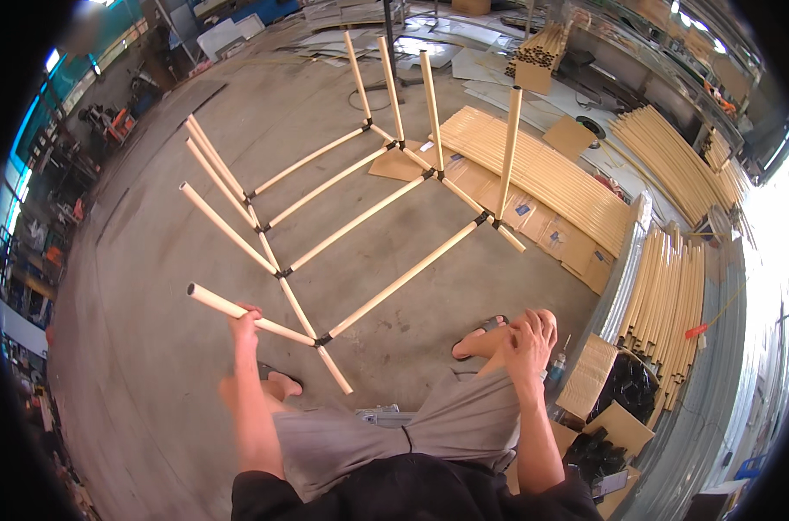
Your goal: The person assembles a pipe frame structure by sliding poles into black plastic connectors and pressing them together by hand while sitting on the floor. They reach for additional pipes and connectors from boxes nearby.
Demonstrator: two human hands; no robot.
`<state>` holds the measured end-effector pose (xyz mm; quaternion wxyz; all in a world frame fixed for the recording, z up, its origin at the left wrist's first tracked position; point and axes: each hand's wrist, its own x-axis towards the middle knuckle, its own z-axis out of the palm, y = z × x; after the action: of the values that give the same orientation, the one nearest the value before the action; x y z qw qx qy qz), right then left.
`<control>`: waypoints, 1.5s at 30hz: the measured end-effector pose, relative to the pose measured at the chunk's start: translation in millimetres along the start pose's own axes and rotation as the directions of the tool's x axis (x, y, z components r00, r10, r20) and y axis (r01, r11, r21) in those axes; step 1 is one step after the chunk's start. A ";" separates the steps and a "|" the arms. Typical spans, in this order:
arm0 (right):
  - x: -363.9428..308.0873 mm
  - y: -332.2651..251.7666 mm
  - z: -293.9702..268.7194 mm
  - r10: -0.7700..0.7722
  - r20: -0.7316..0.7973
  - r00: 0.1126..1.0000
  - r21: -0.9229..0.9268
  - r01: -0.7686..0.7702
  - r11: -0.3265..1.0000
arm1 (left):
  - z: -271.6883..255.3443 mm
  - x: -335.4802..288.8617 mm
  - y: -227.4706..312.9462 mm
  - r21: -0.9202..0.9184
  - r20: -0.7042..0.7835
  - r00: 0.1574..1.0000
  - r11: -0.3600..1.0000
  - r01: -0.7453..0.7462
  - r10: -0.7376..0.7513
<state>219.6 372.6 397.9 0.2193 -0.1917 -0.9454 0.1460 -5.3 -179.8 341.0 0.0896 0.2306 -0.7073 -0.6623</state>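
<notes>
Joining cream tubes [402, 280], black connectors [323, 339] form a ladder-like, many-posted frame [355, 224].

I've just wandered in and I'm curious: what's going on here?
A person in grey shorts is at a frame of tan pipes standing on the floor. The left hand grips the nearest upright pipe on the frame's left side; the right hand rests on the right knee. Black joints link the pipes. More tan pipes lie in a row beyond, to the right.
</notes>
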 end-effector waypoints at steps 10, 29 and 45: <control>7.4 -14.2 3.5 -0.094 0.080 0.992 -0.082 0.100 0.992 | -132.4 143.6 -64.4 -0.049 -0.216 0.971 0.994 0.096 -0.105; -93.4 238.5 41.7 0.703 0.250 0.665 0.025 -0.731 0.682 | -113.4 57.7 29.4 0.813 0.167 0.867 0.563 0.149 -0.470; -97.9 273.5 115.5 0.717 0.273 0.641 -0.147 -0.709 0.689 | -43.0 -54.2 55.6 0.793 0.375 0.873 0.595 -0.129 -0.311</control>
<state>328.2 550.4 164.8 -0.0095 -0.5260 -0.8170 0.2362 49.4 -193.3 409.6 -0.2355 0.1124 -0.9128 -0.3141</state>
